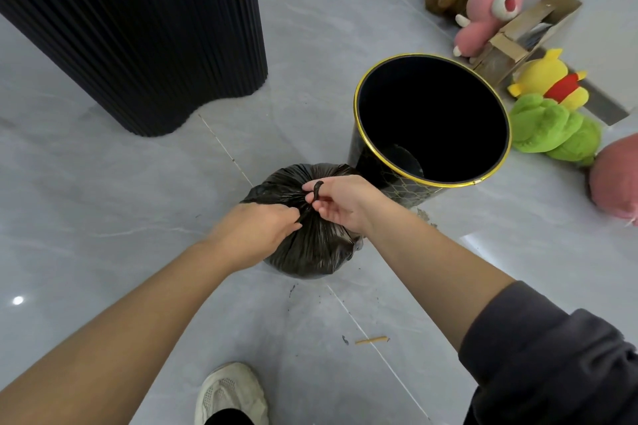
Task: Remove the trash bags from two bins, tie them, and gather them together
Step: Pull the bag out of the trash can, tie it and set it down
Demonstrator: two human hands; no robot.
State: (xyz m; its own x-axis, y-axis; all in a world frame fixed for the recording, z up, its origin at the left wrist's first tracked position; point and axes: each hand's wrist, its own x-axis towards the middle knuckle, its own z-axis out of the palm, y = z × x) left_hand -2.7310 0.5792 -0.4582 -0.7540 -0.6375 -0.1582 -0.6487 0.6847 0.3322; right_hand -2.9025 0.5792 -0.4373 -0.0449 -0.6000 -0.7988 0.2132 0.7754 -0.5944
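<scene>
On the grey floor (103,217) the black bin (431,121) with a gold rim stands open, just beside it sits the full black trash bag (310,245), and the left hand (255,231) and the right hand (345,200) both grip its twisted neck.

dark grey sleeve (538,348) pushed up on rt arm, off-white mesh sneaker (229,393)
</scene>
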